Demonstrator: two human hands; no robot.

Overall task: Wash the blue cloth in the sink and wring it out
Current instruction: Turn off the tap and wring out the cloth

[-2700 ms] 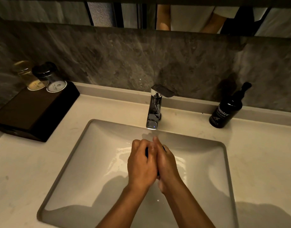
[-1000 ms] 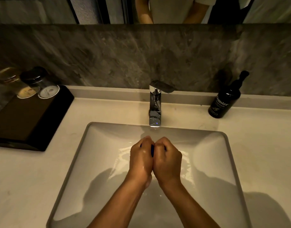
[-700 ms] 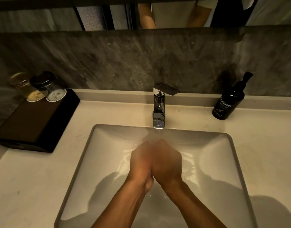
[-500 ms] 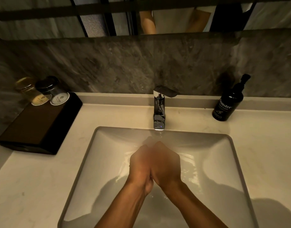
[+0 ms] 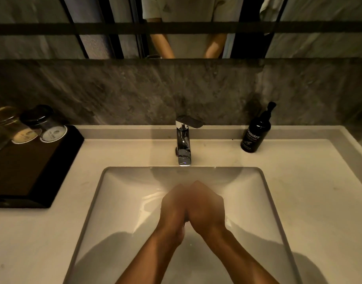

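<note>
Both my hands are pressed together, fists side by side, over the middle of the white sink (image 5: pixel 118 193). My left hand (image 5: pixel 173 208) and my right hand (image 5: pixel 206 206) are motion-blurred and wet. The blue cloth is squeezed between them and fully hidden in this frame. The chrome faucet (image 5: pixel 183 144) stands just behind the hands, its spout a short way beyond my knuckles. I cannot tell whether water is running. The basin floor shines wet to both sides of my hands.
A black soap pump bottle (image 5: pixel 256 134) stands on the pale counter (image 5: pixel 311 191) at the back right. On the left is a dark tray (image 5: pixel 32 171) with two upturned glasses (image 5: pixel 45 124). A grey stone backsplash and a mirror (image 5: pixel 186 27) rise behind.
My hands have stayed clasped under the faucet, kneading in small moves. The sliver of blue cloth seen between them earlier is now covered. The camera has tilted up, showing more mirror.
</note>
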